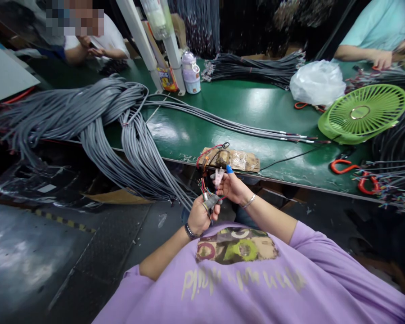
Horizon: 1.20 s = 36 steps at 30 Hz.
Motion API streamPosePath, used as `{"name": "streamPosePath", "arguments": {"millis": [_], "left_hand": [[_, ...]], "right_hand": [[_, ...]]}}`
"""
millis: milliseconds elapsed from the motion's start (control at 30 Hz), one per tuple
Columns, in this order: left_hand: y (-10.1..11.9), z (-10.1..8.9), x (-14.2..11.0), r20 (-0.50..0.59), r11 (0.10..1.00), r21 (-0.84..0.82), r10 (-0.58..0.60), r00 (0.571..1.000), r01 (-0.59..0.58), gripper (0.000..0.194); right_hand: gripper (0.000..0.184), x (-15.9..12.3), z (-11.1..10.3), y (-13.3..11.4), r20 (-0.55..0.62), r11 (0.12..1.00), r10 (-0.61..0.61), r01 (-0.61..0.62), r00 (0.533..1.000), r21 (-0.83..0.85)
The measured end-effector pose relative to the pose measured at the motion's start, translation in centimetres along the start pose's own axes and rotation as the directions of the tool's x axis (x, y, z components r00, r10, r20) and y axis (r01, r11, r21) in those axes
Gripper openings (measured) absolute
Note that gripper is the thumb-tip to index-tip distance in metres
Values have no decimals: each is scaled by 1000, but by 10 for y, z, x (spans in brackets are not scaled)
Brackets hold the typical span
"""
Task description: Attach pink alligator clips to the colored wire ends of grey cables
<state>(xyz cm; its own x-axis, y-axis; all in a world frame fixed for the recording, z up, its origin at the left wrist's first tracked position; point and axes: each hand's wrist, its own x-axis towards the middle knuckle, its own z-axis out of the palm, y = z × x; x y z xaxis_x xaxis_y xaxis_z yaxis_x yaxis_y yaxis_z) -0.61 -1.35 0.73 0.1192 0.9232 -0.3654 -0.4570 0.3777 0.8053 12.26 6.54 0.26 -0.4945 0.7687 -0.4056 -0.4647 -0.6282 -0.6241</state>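
Note:
Close to my body, at the table's near edge, my left hand [202,212] is closed around a grey cable with a grey cover on the thumb. Coloured wires [203,185] fan out from the cable's stripped end above that hand. Just to the right, my right hand [234,186] has its fingers drawn together at the wires; one finger wears a blue cover [229,168] and others have pale covers. What its fingertips pinch is too small to make out. Beyond the hands lies a wooden board [249,162] with a small fixture and red and black leads on it.
Grey cable bundles [104,103] spread over the left of the green table [219,96] and hang off its edge. A green fan [361,112], orange-handled tools [344,166] and a plastic bag [319,83] are at right. Black cables [253,69] and a bottle [191,74] stand behind. Two people work opposite.

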Motion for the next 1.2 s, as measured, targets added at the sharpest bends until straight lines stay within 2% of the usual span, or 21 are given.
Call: {"name": "streamPosePath", "arguments": {"millis": [200, 300, 467, 633, 833, 1000, 1133, 1200], "left_hand": [[-1, 2, -1, -64, 996, -18, 84, 994, -86, 36], [-1, 5, 2, -79, 995, -14, 94, 992, -95, 34], [-1, 8, 6, -91, 995, -12, 93, 991, -94, 36], [-1, 8, 7, -97, 996, -29, 76, 992, -79, 35], [-7, 7, 10, -83, 998, -28, 53, 995, -55, 34], [-6, 7, 7, -79, 998, -21, 51, 996, -53, 33], [-6, 5, 0, -92, 997, -29, 67, 994, -70, 33], [-5, 4, -3, -110, 996, -37, 78, 991, -83, 33]], "right_hand": [[32, -1, -2, 0, -6, 997, -74, 74, 997, 17], [37, -1, 1, 0, -14, 998, -63, 63, 998, -9], [39, -1, 4, -2, -121, 991, -66, 50, 991, -127], [28, -1, 3, -3, -67, 998, -50, 51, 997, 21], [20, 2, 2, 0, -99, 995, -48, 57, 994, 84], [31, 0, 2, 3, -87, 996, -60, 66, 994, 60], [48, -5, 0, 2, -36, 997, -10, 12, 999, 72], [51, -6, -1, 0, -8, 998, 13, -13, 1000, 61]]}}
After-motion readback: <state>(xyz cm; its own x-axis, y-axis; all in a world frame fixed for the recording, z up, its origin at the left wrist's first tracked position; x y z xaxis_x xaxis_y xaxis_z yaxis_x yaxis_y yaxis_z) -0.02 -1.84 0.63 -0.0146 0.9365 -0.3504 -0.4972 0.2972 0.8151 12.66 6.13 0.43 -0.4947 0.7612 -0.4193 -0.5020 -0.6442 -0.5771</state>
